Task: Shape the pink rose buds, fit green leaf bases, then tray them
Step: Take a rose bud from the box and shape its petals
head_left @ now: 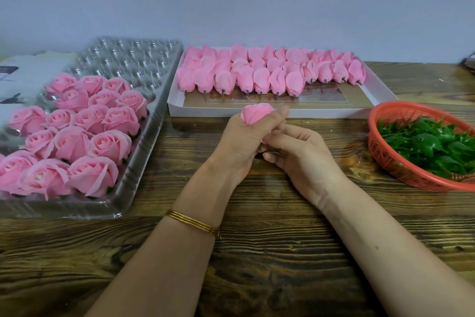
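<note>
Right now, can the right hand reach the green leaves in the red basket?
Probably yes. The red basket of green leaves sits open to the right of the right hand, only bare table between. That hand pinches the pink rose bud, so it must let go first.

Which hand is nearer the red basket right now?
Right. The right hand is left of the red basket, not touching; the left hand, gripping the pink rose bud, is farther left.

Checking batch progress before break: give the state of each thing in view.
Clear tray, part filled with roses.
White box, part filled with buds.
Red basket, holds leaf bases.
Rose bud, held, closed.
Left hand, grips the bud.
Right hand, pinches its base.
</note>
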The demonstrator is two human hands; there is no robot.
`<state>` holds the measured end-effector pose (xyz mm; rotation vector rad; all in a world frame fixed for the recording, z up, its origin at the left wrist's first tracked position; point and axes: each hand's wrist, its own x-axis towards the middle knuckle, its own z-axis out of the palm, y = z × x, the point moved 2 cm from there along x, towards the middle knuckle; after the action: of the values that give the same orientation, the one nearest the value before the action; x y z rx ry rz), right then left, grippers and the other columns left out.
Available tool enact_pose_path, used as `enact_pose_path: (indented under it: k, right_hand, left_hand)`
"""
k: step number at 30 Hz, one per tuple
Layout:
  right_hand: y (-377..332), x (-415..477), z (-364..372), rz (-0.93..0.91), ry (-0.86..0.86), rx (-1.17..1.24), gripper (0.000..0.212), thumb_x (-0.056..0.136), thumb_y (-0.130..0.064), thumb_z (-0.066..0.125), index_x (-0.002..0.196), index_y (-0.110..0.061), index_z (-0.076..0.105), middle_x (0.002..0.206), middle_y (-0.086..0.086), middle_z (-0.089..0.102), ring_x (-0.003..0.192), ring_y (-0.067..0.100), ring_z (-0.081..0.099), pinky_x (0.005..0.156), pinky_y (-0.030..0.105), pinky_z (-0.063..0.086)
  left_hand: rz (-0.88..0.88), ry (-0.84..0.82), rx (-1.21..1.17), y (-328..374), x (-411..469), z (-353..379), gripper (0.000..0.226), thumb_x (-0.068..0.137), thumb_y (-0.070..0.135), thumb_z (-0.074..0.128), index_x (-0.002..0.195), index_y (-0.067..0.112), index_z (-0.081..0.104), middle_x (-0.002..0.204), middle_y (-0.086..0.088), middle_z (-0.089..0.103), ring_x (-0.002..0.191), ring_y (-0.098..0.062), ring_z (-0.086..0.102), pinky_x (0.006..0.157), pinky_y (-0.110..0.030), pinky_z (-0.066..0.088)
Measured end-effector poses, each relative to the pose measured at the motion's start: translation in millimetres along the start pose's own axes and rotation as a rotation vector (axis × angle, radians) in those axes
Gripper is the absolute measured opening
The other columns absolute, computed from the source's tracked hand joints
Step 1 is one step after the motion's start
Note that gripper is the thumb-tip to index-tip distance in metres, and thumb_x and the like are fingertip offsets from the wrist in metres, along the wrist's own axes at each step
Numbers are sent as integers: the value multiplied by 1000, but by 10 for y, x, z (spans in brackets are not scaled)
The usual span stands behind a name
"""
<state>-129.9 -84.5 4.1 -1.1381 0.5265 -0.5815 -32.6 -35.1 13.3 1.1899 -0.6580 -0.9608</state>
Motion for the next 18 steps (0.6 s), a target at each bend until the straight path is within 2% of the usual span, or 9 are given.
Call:
enact_pose_path:
  k: [3, 6, 8, 10, 11, 13, 15, 18]
  right_hand:
    - [-4, -9, 12, -17, -2, 15, 5, 71, -15, 71, 70, -12, 74, 69, 2, 64, 68, 13, 57, 65, 19, 47]
    - [10, -1, 3, -15, 22, 5, 15, 80, -9, 68, 67, -14, 74, 65, 3, 63, 67, 13, 57, 63, 19, 46]
    - [22, 8, -3, -19, 32, -2, 17, 85, -3, 64, 71, -9, 72, 66, 4, 63, 67, 14, 56, 62, 19, 47]
    - [25, 9, -3, -20, 16, 11, 5, 81, -2, 67, 77, -4, 69, 70, 6, 62, 70, 15, 57, 62, 18, 48]
    - [22, 7, 2, -24, 12, 15, 7, 75, -4, 71, 81, -2, 69, 72, 6, 63, 71, 15, 57, 62, 18, 48]
    - [47, 12, -4, -36, 16, -10, 28, 65, -8, 76, 90, 3, 68, 74, 8, 63, 71, 15, 57, 64, 19, 48]
    - [62, 17, -2, -67, 48, -46, 30, 70, 2, 75, 97, 9, 65, 72, 8, 61, 67, 13, 55, 64, 20, 47]
    - [78, 24, -6, -95, 74, -96, 13, 78, 8, 70, 91, 7, 67, 66, 4, 63, 60, 8, 55, 61, 18, 47]
  left_hand:
    - [10, -23, 12, 12, -3, 0, 23, 90, 25, 67, 74, 11, 61, 71, -4, 54, 77, -25, 46, 59, -29, 34]
    - [18, -26, 4, -1, 2, 1, 20, 90, 23, 67, 91, 4, 62, 79, -12, 50, 78, -26, 42, 57, -28, 31]
    - [9, -18, -13, -10, 1, -2, 19, 90, 21, 68, 95, 4, 62, 80, -12, 50, 77, -26, 42, 56, -27, 32]
    - [-1, -13, -29, -30, 3, -8, 16, 89, 19, 69, 92, 4, 62, 80, -13, 54, 78, -25, 48, 58, -25, 39]
    - [-6, -12, -32, -38, 3, -10, 15, 89, 18, 69, 89, 5, 62, 80, -14, 56, 78, -25, 53, 59, -25, 43]
    - [-7, -13, -35, -60, 4, -9, 15, 89, 16, 70, 78, 8, 63, 72, -12, 63, 68, -20, 61, 58, -24, 47]
    - [-17, -21, -44, -70, 13, -4, 20, 88, 15, 71, 69, 13, 63, 62, -5, 65, 58, -14, 63, 53, -22, 48]
    - [-18, -44, -44, -68, 24, -16, 19, 87, 15, 71, 70, 11, 64, 63, -5, 65, 58, -15, 63, 60, -27, 47]
